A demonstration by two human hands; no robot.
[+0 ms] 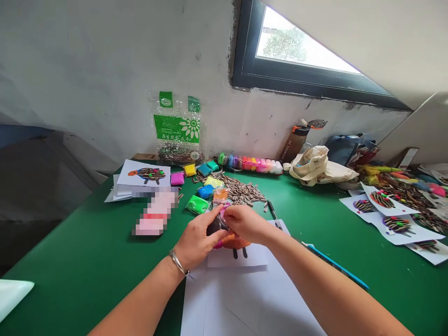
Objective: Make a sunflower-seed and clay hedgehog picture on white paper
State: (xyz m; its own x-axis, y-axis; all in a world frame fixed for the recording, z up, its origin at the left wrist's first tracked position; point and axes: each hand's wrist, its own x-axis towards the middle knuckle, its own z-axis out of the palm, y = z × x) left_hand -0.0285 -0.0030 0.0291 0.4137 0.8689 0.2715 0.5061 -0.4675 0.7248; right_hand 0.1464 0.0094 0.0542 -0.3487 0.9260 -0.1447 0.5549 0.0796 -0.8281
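Observation:
My left hand (198, 231) and my right hand (247, 224) meet above a white paper card (238, 256), both pinching a dark lump of modelling clay (216, 227). It may be inside a clear wrapper, but I cannot tell. Below my fingers, an orange clay shape (235, 241) with a pink edge lies on the card, and two black legs (240, 252) are drawn under it. A larger white sheet (241, 303) lies beneath the card. A silver bangle (178, 262) circles my left wrist.
Packets of coloured clay (198, 204) and loose sunflower seeds (241, 192) cover the green table (77, 261) ahead. A black pen (274, 214) and a blue pen (336, 266) lie nearby. Finished seed pictures (395, 224) lie at right, with a cloth bag (313, 167) behind.

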